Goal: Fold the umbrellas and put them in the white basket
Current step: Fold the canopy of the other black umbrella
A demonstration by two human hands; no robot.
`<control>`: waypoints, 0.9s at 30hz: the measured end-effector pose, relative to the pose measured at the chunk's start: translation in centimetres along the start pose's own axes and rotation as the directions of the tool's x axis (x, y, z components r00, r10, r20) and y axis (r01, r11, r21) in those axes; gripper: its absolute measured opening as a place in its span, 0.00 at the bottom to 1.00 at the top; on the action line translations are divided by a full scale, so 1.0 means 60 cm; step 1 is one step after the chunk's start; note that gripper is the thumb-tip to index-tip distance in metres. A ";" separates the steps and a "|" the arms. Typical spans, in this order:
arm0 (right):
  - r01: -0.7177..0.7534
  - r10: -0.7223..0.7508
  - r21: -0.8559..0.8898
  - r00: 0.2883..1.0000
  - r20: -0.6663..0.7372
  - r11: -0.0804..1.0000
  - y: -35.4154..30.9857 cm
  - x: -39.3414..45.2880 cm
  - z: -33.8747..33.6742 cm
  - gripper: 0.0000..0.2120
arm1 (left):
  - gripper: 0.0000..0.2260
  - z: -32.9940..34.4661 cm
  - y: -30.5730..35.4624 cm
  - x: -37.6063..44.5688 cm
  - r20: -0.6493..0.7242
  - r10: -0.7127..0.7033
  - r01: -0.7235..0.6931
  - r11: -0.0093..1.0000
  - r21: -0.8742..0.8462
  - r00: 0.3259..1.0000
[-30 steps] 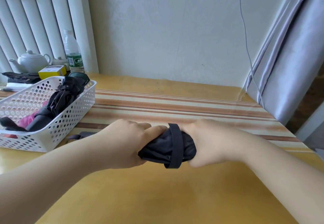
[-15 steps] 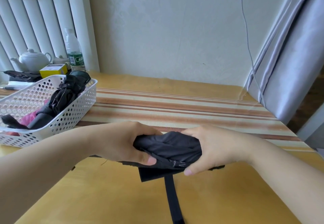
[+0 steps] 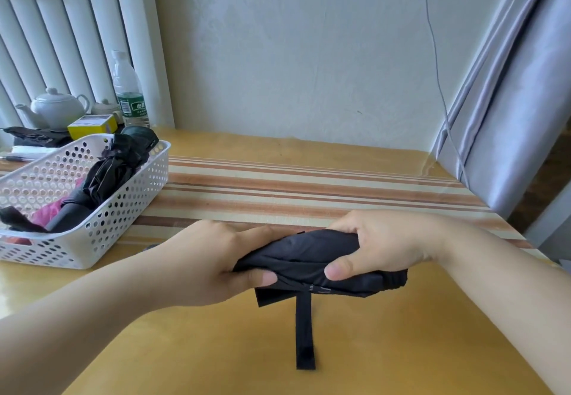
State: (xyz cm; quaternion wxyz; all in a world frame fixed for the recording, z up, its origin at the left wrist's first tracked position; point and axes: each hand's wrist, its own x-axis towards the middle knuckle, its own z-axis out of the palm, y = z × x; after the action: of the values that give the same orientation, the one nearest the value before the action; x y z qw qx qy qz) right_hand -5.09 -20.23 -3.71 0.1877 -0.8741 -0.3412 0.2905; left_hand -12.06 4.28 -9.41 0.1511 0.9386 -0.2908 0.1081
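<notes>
we hold the small black folded cloth umbrella (image 3: 312, 258) tight with both hands, just above the yellow wooden table (image 3: 401, 348). our left hand (image 3: 213, 266) is curled round its left end, thumb underneath. our right hand (image 3: 380, 244) is curled round the right part, thumb pressed on the front. the umbrella lies sideways between them. its long black strap (image 3: 304, 329) hangs straight down, loose, and its tip rests on the table.

we think the job is partly done. the white plastic basket with round holes (image 3: 102, 227) sits well off to the left. it already has a dark folded umbrella (image 3: 105, 175) inside, and something pink (image 3: 49, 212) next to it that may be another one. the umbrella in our hands is rolled up, but the strap is not wrapped round it. so we still have to close the strap and then put this umbrella in the basket.

a second ago the strap was wrapped round the middle of the bundle and our fists were close together. now the strap has come loose and hangs down, the cloth looks longer, and our hands sit further apart.
</notes>
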 end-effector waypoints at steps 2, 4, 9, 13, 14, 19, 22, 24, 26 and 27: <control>0.025 -0.026 0.030 0.999 0.031 0.999 0.001 -0.004 0.000 0.10 | 0.24 -0.007 0.002 0.005 0.166 -0.081 0.108 0.980 -0.165 0.983; 0.037 -0.040 0.051 0.997 0.063 0.998 0.000 -0.007 -0.001 0.07 | 0.16 -0.025 0.006 0.015 0.372 -0.130 0.257 0.914 -0.314 0.919; 0.028 -0.031 0.027 0.995 0.091 0.999 -0.003 -0.008 -0.006 0.13 | 0.10 -0.037 0.011 0.020 0.539 -0.131 0.416 0.789 -0.452 0.832; 0.127 -0.068 0.321 0.980 -0.188 0.939 0.019 -0.016 -0.041 0.24 | 0.10 -0.032 0.015 0.009 0.440 -0.231 0.482 0.606 -0.633 0.868; 0.206 -0.043 0.514 0.949 -0.311 0.833 0.038 -0.014 -0.047 0.26 | 0.12 -0.028 0.012 0.005 0.411 -0.295 0.506 0.512 -0.694 0.862; 0.267 0.009 0.636 0.918 -0.396 0.724 0.081 0.014 0.027 0.25 | 0.19 -0.006 -0.006 0.000 0.360 -0.473 0.478 0.155 -0.864 0.804; 0.251 -0.120 0.517 0.955 -0.273 0.818 0.057 0.053 0.075 0.31 | 0.26 0.003 -0.008 0.004 0.366 -0.475 0.447 0.065 -0.892 0.800; 0.281 -0.154 0.425 0.938 -0.310 0.860 0.042 0.082 0.088 0.22 | 0.29 0.008 -0.006 0.005 0.364 -0.470 0.421 0.018 -0.907 0.804; 0.279 -0.123 0.387 0.916 -0.382 0.879 0.027 0.095 0.084 0.04 | 0.34 0.006 -0.008 0.002 0.371 -0.450 0.399 -0.035 -0.916 0.812; 0.271 -0.095 0.408 0.911 -0.402 0.872 0.020 0.095 0.079 0.07 | 0.36 0.004 -0.011 0.000 0.368 -0.419 0.374 -0.072 -0.925 0.830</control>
State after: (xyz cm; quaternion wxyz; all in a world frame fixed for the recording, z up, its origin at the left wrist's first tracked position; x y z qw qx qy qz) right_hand -4.12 -16.42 -10.11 0.4746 -0.8073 -0.3050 0.1732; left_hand -11.63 4.68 -9.79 0.7698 0.6204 0.0051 -0.1499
